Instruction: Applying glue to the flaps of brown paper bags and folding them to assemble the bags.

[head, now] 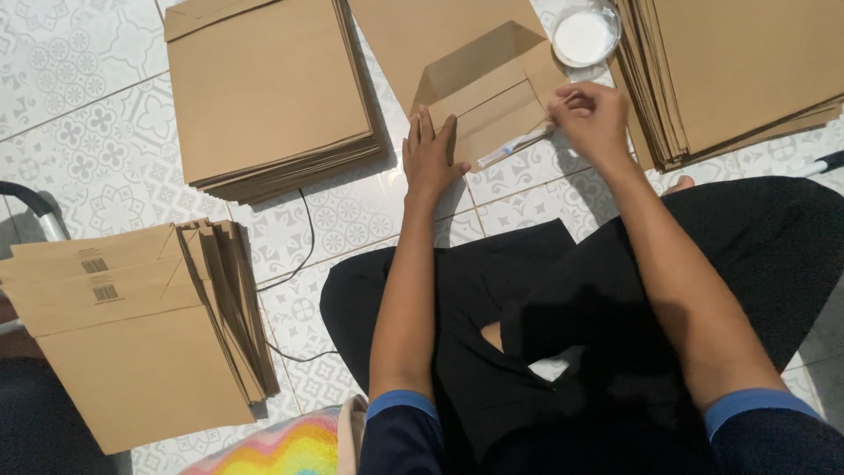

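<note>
Legs in black trousers point(563, 299) fold on the patterned tile floor point(79, 53), folded brown bags point(141, 334) stacked alongside. Beyond them, the left hand point(429, 158) lies flat, fingers spread, on a brown paper bag point(479, 84); the right hand's point(591, 116) fingers pinch a white brush point(512, 146) at its flap. Farther off sit a white bowl point(585, 35) and paper stacks point(264, 88).

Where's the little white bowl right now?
The white bowl sits on the tiled floor at top centre-right of the head view, between the folded brown paper and the right paper stack.
</note>
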